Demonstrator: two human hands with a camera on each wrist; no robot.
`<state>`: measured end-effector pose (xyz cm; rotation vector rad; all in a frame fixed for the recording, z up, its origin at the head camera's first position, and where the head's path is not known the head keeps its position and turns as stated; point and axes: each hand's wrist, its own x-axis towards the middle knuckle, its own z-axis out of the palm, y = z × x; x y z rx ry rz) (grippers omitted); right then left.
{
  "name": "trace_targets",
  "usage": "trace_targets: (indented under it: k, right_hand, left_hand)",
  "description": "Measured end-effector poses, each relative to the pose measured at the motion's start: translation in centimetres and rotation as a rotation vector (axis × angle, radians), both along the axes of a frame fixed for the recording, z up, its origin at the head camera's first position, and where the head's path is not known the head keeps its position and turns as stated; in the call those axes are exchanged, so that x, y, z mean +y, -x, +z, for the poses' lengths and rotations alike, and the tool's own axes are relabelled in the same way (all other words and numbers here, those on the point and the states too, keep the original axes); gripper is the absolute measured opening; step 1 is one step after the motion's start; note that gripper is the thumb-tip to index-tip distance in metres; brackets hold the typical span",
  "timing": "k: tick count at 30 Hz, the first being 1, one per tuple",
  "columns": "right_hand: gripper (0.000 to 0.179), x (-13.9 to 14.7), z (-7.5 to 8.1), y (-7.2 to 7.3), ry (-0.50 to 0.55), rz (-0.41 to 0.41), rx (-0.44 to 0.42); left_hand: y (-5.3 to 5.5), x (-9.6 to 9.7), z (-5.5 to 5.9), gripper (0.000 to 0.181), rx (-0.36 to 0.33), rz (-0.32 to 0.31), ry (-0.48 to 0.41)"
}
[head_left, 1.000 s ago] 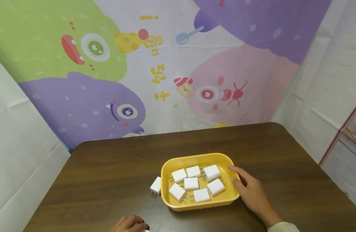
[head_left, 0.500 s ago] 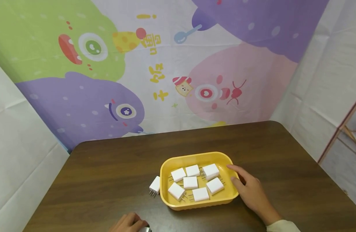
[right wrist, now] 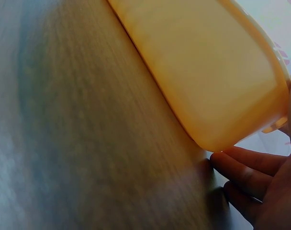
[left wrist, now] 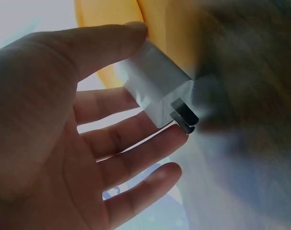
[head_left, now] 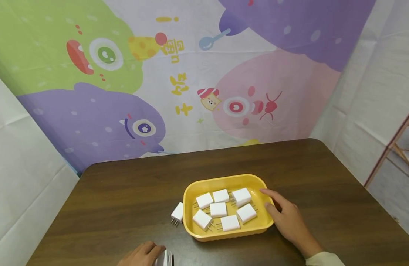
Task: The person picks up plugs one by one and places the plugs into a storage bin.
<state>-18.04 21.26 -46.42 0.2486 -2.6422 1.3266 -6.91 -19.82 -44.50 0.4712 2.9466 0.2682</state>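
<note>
My left hand, at the bottom edge of the head view, pinches a white charger plug between thumb and fingers. Its two flat metal prongs point away from the palm in the left wrist view. My right hand holds the right end of a yellow tray, thumb and index finger over the rim and other fingers against the outside. Several white charger plugs lie spread inside the tray, prongs in various directions. Another charger plug leans at the tray's left side, prongs toward me.
The tray stands on a dark wooden table with rounded far corners. Behind the table hangs a cloth with cartoon monsters. White sheets close off the sides.
My left hand has shifted slightly left and turned the charger plug, so more of its white body and prongs show. My right hand and the tray keep their places.
</note>
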Motion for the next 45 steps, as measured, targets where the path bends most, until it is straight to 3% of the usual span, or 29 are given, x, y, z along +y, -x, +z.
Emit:
trace_targets:
  k: [3, 7, 11, 15, 19, 23, 27, 30, 39, 45]
  right_hand:
    - [0.034, 0.0, 0.0, 0.0, 0.002, 0.000, -0.007]
    - [0.034, 0.0, 0.1, 0.0, 0.014, -0.002, -0.018]
    - [0.034, 0.0, 0.2, 0.0, 0.021, 0.001, -0.026]
    - [0.034, 0.0, 0.3, -0.1, 0.022, 0.001, -0.035]
    - [0.034, 0.0, 0.3, 0.0, 0.019, 0.000, -0.046]
    - [0.034, 0.0, 0.3, 0.0, 0.017, -0.002, -0.054]
    - [0.034, 0.0, 0.4, 0.0, 0.019, -0.007, -0.062]
    - [0.034, -0.1, 0.4, 0.0, 0.028, -0.004, -0.071]
    - [0.034, -0.1, 0.4, 0.0, 0.023, -0.007, -0.070]
    - [0.035, 0.0, 0.2, 0.1, 0.017, -0.009, -0.050]
  left_hand:
    - [0.2, 0.2, 0.2, 0.066, -0.023, 0.051, -0.006]
    - [0.3, 0.6, 0.3, 0.058, 0.000, 0.140, -0.011]
    - [0.0, 1.2, 0.8, 0.053, 0.094, 0.227, 0.021]
    - [-0.3, 1.8, 1.5, 0.047, 0.204, 0.294, -0.007]
    - [-0.1, 2.2, 2.2, 0.050, 0.224, 0.324, -0.043]
    - [0.3, 2.6, 2.7, 0.050, 0.318, 0.289, -0.096]
    - [0.7, 3.1, 2.9, 0.045, 0.505, 0.210, -0.148]
    - [1.0, 3.4, 3.1, 0.045, 0.578, 0.190, -0.171]
    - [1.5, 4.5, 4.4, 0.041, 0.707, 0.191, -0.186]
    - [1.7, 5.1, 4.8, 0.042, 0.715, 0.194, -0.182]
